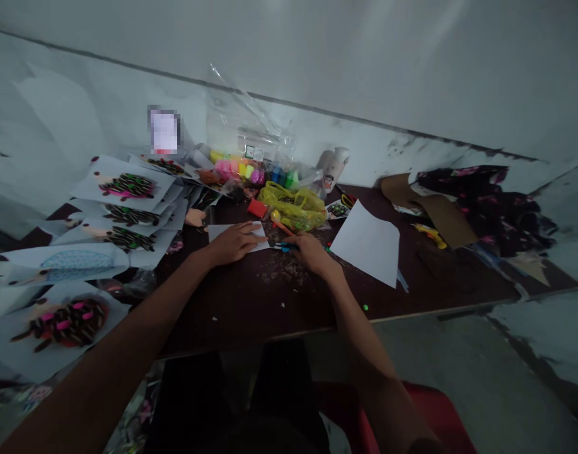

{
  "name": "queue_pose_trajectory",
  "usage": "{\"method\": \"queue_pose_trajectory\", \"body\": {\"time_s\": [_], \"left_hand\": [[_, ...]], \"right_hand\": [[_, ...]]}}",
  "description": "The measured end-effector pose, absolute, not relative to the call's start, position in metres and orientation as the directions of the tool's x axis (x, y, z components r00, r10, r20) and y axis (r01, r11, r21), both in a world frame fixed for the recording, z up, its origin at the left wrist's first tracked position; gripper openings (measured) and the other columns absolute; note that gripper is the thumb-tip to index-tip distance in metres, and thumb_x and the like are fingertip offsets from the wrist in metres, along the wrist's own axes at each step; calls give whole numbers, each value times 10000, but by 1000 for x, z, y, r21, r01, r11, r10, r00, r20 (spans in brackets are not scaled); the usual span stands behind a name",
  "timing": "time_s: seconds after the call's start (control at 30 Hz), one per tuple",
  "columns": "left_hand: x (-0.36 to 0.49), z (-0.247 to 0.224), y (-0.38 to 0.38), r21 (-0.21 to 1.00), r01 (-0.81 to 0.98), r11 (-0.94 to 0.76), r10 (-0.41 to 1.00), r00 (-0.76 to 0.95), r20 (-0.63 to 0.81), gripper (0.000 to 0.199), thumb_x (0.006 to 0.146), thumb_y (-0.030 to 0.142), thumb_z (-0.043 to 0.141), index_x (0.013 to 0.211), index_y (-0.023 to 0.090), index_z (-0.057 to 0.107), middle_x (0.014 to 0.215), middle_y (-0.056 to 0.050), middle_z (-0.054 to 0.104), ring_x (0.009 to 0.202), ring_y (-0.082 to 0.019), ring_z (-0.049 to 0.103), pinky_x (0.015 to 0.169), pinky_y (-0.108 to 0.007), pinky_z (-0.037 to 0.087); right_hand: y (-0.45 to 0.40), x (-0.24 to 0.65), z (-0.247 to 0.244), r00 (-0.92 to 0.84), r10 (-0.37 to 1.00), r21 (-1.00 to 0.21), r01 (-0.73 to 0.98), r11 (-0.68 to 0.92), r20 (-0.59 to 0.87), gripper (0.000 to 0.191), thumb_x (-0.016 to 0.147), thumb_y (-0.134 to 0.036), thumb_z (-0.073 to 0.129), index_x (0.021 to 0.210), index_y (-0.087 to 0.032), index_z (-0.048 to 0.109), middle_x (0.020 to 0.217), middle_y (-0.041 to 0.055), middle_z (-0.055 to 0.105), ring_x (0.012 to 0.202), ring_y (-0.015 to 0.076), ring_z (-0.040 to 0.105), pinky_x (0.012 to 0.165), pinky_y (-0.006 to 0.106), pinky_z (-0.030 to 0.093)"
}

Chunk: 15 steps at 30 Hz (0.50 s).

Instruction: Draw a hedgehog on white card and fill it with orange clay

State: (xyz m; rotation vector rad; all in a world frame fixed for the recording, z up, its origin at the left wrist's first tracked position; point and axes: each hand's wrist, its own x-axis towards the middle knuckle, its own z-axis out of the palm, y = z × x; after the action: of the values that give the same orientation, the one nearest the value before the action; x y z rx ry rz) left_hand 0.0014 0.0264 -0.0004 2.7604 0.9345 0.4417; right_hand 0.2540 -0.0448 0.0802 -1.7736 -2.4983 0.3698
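Observation:
My left hand lies flat, fingers stretched out, on a white sheet of paper near the middle of the table. Just right of the sheet, my right hand is closed on a slim blue tool that points left toward the paper's edge. Its exact kind is too small and dim to make out. An orange stick slants down to the right hand's fingertips; whether they hold it I cannot tell. Dark crumbs are scattered on the table below the hands.
Hedgehog pictures with clay spines pile up at left. Behind the hands stand a yellow plastic bag and colourful clay lumps. Another white sheet lies right, with brown cardboard and dark floral cloth farther right.

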Motion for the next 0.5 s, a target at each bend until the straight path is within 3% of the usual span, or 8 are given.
{"method": "queue_pose_trajectory", "body": {"time_s": [0.5], "left_hand": [[1, -1, 29, 281, 538, -795, 599, 768, 225, 416, 1027, 328, 412, 1383, 306, 626, 1576, -35, 475, 1474, -234, 383, 1229, -460, 283]], "right_hand": [[-53, 261, 65, -369, 929, -297, 889, 349, -11, 380, 935, -158, 632, 1311, -168, 683, 1190, 156, 661, 1081, 242, 604, 968, 325, 444]]}}
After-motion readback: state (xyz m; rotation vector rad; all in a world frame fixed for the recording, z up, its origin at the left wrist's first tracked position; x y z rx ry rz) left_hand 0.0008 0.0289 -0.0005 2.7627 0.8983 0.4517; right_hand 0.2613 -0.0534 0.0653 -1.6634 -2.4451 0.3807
